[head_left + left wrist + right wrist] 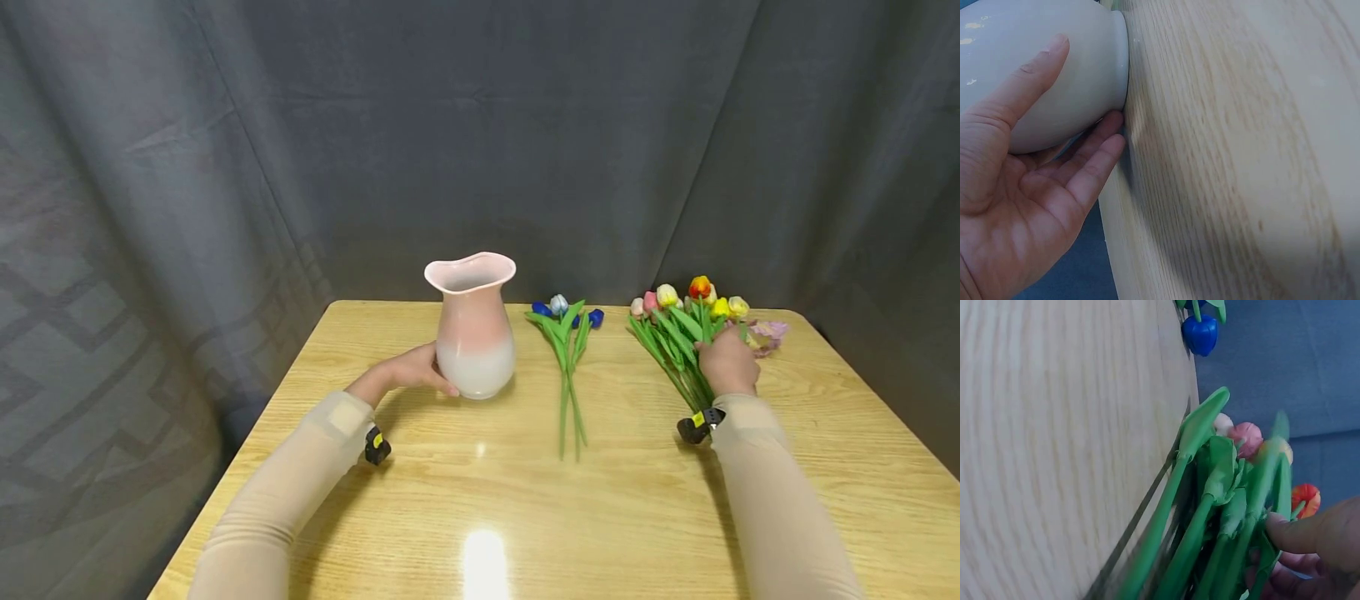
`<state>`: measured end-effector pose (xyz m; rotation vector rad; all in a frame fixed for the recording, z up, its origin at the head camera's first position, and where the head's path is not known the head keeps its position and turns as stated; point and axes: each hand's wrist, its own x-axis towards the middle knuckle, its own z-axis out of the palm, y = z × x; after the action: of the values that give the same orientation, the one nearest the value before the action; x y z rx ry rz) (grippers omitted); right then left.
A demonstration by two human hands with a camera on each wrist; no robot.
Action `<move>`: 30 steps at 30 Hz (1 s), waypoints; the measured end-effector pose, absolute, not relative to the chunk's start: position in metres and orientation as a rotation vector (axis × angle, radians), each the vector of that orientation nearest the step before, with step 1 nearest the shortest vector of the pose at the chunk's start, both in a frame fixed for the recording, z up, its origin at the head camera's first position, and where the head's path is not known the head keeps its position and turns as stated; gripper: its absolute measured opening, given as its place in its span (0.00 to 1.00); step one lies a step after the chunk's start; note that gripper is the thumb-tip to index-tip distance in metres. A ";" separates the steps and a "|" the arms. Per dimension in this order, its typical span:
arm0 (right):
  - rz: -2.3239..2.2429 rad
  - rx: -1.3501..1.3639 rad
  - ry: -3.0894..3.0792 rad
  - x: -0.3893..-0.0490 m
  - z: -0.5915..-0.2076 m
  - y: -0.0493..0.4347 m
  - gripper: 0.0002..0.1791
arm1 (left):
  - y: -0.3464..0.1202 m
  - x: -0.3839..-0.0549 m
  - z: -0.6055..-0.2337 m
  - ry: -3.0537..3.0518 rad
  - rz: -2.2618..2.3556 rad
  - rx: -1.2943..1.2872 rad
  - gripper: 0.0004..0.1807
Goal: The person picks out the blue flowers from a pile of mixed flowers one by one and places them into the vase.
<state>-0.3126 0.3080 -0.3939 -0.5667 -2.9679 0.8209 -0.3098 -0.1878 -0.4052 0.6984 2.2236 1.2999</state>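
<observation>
A pink-and-white vase (477, 333) with a wavy rim stands upright on the table. My left hand (414, 367) holds its lower left side, the thumb across the front of the white body (1079, 69) and the fingers round by the base. At the right, my right hand (727, 362) is among a bunch of artificial tulips (678, 333) with pink, white, yellow and orange-red heads. In the right wrist view its thumb (1294, 534) and fingers pinch a green tulip stem. Which flower head belongs to that stem cannot be told.
Several blue and pale-blue tulips (567, 333) lie between the vase and the bunch, stems toward me. A pinkish-purple flower (768, 335) lies right of my right hand. The wooden table (600, 517) ends at a grey curtain (480, 150).
</observation>
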 end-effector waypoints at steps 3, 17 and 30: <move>0.809 -0.568 -2.982 -0.313 -0.394 0.309 0.34 | -0.188 -0.310 -0.405 2.230 1.299 0.694 0.45; 0.773 -0.470 -2.940 -0.315 -0.402 0.313 0.43 | -0.187 -0.309 -0.404 2.232 1.295 0.694 0.45; 0.824 -0.378 -2.771 -0.314 -0.381 0.280 0.29 | -0.188 -0.311 -0.406 2.222 1.294 0.711 0.44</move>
<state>-0.3139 0.2797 -0.3808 -0.3780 -2.7714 0.8241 -0.3110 -0.1880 -0.4064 0.7110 2.2216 1.2943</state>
